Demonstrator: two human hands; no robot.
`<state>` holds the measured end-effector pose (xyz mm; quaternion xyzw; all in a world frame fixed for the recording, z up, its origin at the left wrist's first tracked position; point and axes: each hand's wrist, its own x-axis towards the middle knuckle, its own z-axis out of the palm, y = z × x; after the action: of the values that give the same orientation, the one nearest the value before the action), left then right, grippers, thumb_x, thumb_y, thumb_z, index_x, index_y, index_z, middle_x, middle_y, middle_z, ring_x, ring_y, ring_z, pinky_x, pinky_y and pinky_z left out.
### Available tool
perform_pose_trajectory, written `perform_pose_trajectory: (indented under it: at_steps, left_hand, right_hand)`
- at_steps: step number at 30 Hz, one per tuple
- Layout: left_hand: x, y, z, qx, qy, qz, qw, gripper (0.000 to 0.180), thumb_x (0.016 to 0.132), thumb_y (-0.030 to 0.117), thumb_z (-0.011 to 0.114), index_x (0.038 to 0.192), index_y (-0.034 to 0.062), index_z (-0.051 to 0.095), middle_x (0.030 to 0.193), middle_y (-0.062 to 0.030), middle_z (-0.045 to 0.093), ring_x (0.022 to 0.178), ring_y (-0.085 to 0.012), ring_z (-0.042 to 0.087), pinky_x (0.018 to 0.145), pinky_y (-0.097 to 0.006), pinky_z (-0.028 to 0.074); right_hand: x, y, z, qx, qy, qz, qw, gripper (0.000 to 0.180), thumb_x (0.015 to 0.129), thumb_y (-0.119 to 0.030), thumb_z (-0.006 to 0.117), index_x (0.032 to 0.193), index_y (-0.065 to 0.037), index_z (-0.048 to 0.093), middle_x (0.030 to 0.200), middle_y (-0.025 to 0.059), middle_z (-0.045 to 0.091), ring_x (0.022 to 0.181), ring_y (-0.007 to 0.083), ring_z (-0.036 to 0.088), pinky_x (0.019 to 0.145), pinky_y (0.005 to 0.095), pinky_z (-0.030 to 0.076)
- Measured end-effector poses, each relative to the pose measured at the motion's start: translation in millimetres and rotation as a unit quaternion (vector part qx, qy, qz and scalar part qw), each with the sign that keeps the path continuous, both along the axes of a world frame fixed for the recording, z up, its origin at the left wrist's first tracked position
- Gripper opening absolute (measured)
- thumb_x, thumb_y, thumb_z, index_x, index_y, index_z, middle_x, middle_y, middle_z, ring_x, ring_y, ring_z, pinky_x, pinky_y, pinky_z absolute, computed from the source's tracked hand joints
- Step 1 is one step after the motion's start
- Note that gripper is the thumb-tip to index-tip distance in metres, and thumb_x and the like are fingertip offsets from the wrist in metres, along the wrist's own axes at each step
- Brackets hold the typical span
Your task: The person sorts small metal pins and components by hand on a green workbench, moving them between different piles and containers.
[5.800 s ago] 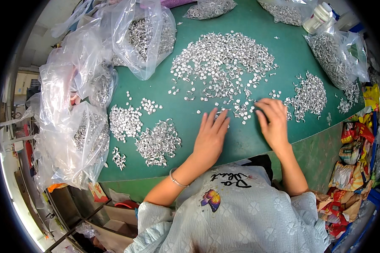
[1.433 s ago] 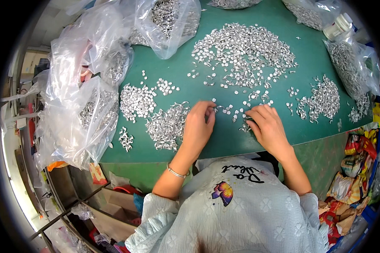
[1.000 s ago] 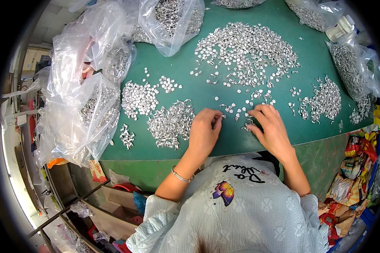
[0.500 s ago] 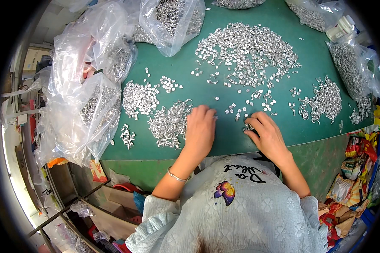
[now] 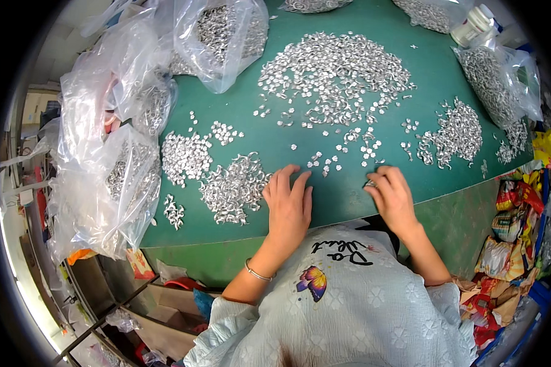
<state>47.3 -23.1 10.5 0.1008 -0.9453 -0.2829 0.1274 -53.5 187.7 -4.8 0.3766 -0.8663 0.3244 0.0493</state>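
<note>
My left hand (image 5: pixel 288 202) lies palm down on the green table (image 5: pixel 239 110), its fingers apart and nothing seen in them. It is just right of a heap of curved silvery metal pieces (image 5: pixel 234 189). My right hand (image 5: pixel 393 197) is closed in a pinch near the table's front edge, with small silvery metal pieces (image 5: pixel 370 183) showing at the fingertips. Beyond both hands, loose flower-shaped metal pieces (image 5: pixel 332 164) are scattered. Farther back spreads a large mixed heap (image 5: pixel 337 73) of similar pieces.
Flower-shaped pieces form a pile (image 5: pixel 185 158) at the left, and curved pieces form another (image 5: pixel 454 134) at the right. Clear plastic bags (image 5: pixel 98 122) of metal parts crowd the left side. Another filled bag (image 5: pixel 490 85) and a white jar (image 5: pixel 471 27) stand at the far right.
The view has shifted, so the table's things sit farther left in it. My left hand's fingers have spread apart beside the curved pieces. My right hand keeps its pinch.
</note>
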Motion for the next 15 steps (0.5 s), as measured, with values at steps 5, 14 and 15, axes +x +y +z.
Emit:
perform_pose_trajectory:
  at_steps: [5, 14, 15]
  left_hand:
    - [-5.0, 11.6, -4.3, 0.02, -0.001, -0.023, 1.0, 0.037, 0.08, 0.002, 0.068, 0.116, 0.0062, 0.061, 0.123, -0.012, 0.052, 0.116, -0.0321, 0.048, 0.096, -0.043, 0.035]
    - [-63.0, 49.0, -14.5, -0.038, 0.055, -0.163, 0.984, 0.048, 0.08, 0.012, 0.071, 0.125, 0.0077, 0.056, 0.128, -0.0095, 0.05, 0.119, -0.0304, 0.046, 0.098, -0.048, 0.033]
    - [-67.4, 51.8, -15.3, -0.036, 0.053, -0.167, 0.984, 0.049, 0.08, 0.012, 0.071, 0.126, 0.007, 0.056, 0.129, -0.0098, 0.05, 0.119, -0.0307, 0.045, 0.098, -0.048, 0.033]
  right_hand:
    - [-24.8, 30.2, -4.7, 0.012, 0.008, -0.123, 0.992, 0.026, 0.077, -0.005, 0.074, 0.1, -0.001, 0.062, 0.099, 0.0129, 0.055, 0.088, 0.034, 0.057, 0.075, 0.0412, 0.048]
    - [-38.6, 20.2, -2.6, 0.059, 0.1, -0.113, 0.987, 0.021, 0.077, -0.013, 0.074, 0.094, -0.008, 0.064, 0.103, 0.0082, 0.055, 0.09, 0.0283, 0.051, 0.075, 0.0398, 0.039]
    - [-42.9, 25.4, -4.4, 0.06, 0.109, -0.126, 0.984, 0.02, 0.077, -0.013, 0.074, 0.093, -0.007, 0.064, 0.103, 0.008, 0.056, 0.09, 0.0286, 0.051, 0.075, 0.0402, 0.039]
